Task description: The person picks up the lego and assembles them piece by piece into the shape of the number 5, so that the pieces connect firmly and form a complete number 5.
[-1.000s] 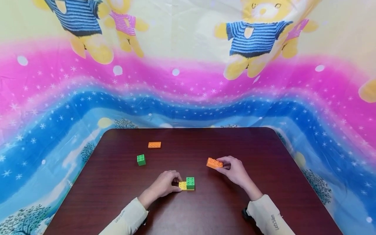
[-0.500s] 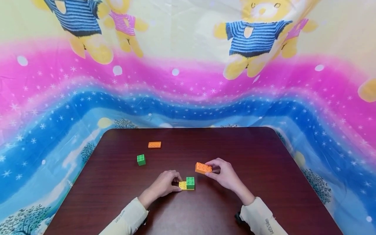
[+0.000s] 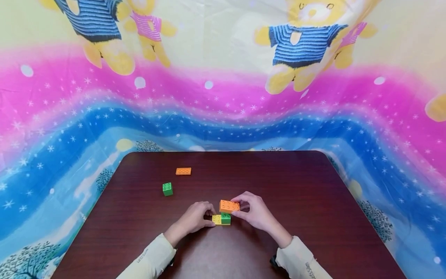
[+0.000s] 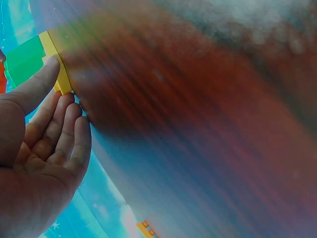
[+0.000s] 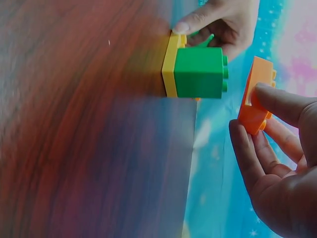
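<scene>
My left hand pinches the left end of a flat yellow toy brick that lies on the table. On the right end of that yellow brick stands a square green brick, its studs facing up. My right hand holds an orange brick by its right end, thumb on the near side and fingers on the far side. In the right wrist view a gap shows between the orange brick and the green studs, so it hangs above them, slightly tilted.
A second green brick stands on the dark wooden table, farther back and to the left. Behind it lies a flat orange brick. A patterned cloth hangs past the table's back edge.
My right hand has carried the orange brick left and toward me, from the right of the green brick to above it. The left hand and the yellow brick stay in place.
</scene>
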{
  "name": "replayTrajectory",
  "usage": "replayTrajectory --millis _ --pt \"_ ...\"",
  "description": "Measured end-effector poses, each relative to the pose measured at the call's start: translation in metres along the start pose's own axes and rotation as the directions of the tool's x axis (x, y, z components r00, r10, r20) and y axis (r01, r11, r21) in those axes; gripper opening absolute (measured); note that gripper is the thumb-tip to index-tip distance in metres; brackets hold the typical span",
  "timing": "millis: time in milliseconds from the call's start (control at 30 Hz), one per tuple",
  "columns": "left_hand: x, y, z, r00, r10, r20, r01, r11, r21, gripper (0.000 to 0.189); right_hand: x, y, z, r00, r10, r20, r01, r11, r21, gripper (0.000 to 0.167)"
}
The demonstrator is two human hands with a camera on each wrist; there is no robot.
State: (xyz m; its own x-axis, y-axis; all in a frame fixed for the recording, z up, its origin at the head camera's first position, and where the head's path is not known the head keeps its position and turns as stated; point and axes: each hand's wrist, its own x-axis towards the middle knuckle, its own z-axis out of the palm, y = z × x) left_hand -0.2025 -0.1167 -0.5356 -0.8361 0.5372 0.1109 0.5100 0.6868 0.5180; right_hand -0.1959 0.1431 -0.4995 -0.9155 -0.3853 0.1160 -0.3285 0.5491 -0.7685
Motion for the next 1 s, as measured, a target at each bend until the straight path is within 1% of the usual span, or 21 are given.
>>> replayTrajectory --millis 167,333,533,667,1000 --pt "0.000 0.000 0.000 1.000 0.000 0.002 0.000 1.000 -0.004 0.026 0.000 -0.004 0.006 0.999 -0.023 0.025 0.023 1.000 -0.010 0.033" --pt "0.001 0.000 0.000 1.000 -0.011 0.009 0.011 1.000 0.002 0.028 0.001 -0.006 0.011 0.999 -0.029 0.041 0.029 0.999 -0.014 0.032" --pt "0.001 0.001 0.000 0.999 -0.046 0.022 0.045 0.999 0.016 0.028 0.002 -0.007 0.017 0.997 -0.032 0.063 0.033 0.999 -0.013 0.033" --pt "0.001 0.001 0.000 0.998 -0.062 0.029 0.061 0.998 0.022 0.031 0.002 -0.008 0.019 0.998 -0.032 0.062 0.034 0.999 -0.026 0.033" --pt "0.002 0.001 0.000 0.999 -0.049 0.018 0.048 0.998 0.044 0.032 0.003 -0.007 0.023 0.998 -0.034 0.056 0.035 0.999 -0.027 0.033"
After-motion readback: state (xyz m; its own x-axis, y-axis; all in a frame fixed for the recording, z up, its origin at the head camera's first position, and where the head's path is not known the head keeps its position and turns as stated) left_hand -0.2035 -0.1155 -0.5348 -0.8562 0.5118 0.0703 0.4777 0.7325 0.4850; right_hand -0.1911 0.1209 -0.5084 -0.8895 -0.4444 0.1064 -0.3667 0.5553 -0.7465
